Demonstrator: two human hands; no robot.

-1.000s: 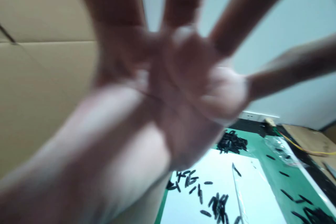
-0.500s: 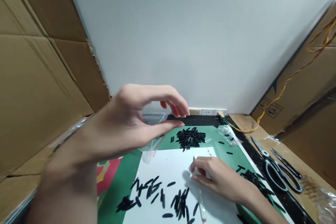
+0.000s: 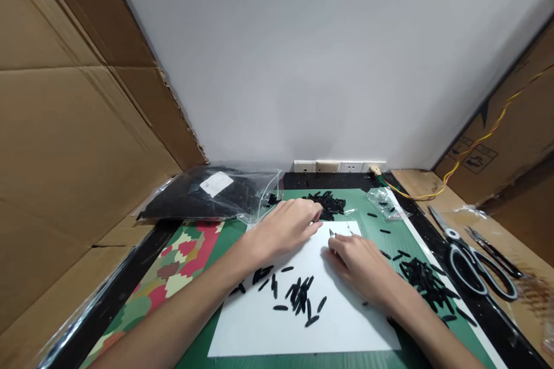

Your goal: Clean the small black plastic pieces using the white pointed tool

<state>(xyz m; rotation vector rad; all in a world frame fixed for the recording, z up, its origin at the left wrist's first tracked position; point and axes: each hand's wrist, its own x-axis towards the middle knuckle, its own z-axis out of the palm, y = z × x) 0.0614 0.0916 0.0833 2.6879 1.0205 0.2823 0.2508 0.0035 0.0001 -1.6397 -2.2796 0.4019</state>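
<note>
The left hand (image 3: pixel 288 222) curls narrowly beside the far heap of black pieces (image 3: pixel 331 204), any grip unclear, while the right hand (image 3: pixel 360 260) pinches a small pointed object (image 3: pixel 332 233) over white paper (image 3: pixel 259 335).

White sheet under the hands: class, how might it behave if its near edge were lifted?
The white sheet looks thin, so it would probably bend. Black pieces lie scattered on it, so they could well slide as it tilts.

The single head-worn camera faces forward and down over the counter (image 3: pixel 346 181). Left hand (image 3: pixel 288 223) and right hand (image 3: pixel 357 262) appear at close range; the wall (image 3: pixel 303 57) occupies the upper centre.
</note>
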